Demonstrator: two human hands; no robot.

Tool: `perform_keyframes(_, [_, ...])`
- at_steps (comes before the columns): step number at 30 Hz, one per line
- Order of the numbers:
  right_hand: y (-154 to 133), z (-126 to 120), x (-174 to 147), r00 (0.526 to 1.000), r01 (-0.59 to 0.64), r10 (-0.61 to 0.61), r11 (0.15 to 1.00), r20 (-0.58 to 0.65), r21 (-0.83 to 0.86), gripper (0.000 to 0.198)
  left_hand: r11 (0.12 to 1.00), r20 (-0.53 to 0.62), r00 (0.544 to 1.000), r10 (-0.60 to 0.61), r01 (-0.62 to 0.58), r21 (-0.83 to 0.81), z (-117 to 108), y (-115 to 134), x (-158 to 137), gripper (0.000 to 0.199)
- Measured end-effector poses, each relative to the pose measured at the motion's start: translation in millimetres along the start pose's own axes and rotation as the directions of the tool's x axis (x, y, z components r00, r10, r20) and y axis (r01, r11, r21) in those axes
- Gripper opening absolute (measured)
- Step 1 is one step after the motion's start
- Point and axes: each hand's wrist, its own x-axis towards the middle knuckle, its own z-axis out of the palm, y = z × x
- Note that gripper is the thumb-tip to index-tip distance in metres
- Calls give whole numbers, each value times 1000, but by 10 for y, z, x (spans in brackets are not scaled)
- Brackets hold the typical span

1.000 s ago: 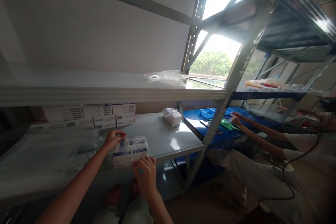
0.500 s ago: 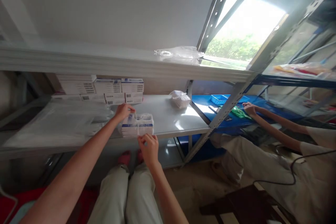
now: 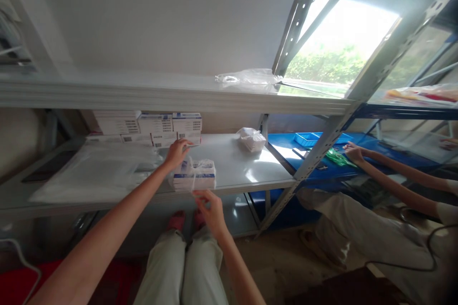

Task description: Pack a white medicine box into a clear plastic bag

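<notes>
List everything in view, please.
Wrapped bundle: one, white and blue, centre
Boxes: several, white, back left
Flat plastic: count unclear, clear, left
Package: one, white, back centre
Crumpled plastic: one, clear, upper centre
Shelves: several, grey and blue, throughout
Tray: at least one, blue, right
Green plastic: one, green, right
Window: one, bright, upper right
Co-worker: at least one, pale clothes, right
Footwear: two, reddish, bottom
Left hand: one, bare, centre
Right hand: one, bare, centre

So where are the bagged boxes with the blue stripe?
In the head view, the bagged boxes are left of centre on the grey shelf, between the left hand and right hand.
</notes>
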Motion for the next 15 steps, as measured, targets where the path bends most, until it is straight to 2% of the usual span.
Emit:
perform_keyframes(2, [85, -168, 86, 991, -27, 39, 995, -129, 94, 24, 998, -239, 971, 18, -33, -59, -131, 217, -224, 21])
perform_keyframes(4, [202, -334, 291, 944, -65, 102, 990, -314, 128, 33, 991, -479, 875, -70, 7, -132, -183, 401, -574, 17])
perform_keyframes(6, [339, -438, 595, 916, -101, 160, 980, -367, 174, 43, 975, -608, 774, -179, 54, -217, -117, 523, -999, 11])
perform_keyframes(7, [408, -453, 760, 917, -125, 189, 972, -350, 198, 47, 961, -615, 752, -237, 89, -260, -37, 557, -1217, 9])
perform_keyframes(8, [471, -445, 916, 927, -166, 233, 957, -295, 236, 52, 943, -590, 750, -299, 138, -303, 69, 573, -1424, 9])
perform_keyframes(9, [525, -414, 1050, 935, -214, 279, 937, -219, 277, 56, 920, -514, 780, -357, 198, -338, 194, 571, -1608, 9])
perform_keyframes(11, [597, -310, 1210, 941, -304, 337, 889, -40, 342, 61, 860, -361, 807, -468, 323, -394, 470, 522, -1883, 14])
perform_keyframes(12, [615, -249, 1224, 938, -329, 345, 871, 22, 365, 62, 829, -271, 823, -500, 364, -425, 601, 481, -1967, 20])
perform_keyframes(13, [621, -190, 1192, 937, -338, 347, 861, 47, 380, 62, 795, -212, 819, -533, 398, -458, 718, 434, -2018, 28])
perform_keyframes(15, [604, -100, 1010, 934, -330, 358, 858, 3, 393, 59, 737, -126, 810, -572, 440, -514, 893, 330, -2054, 46])
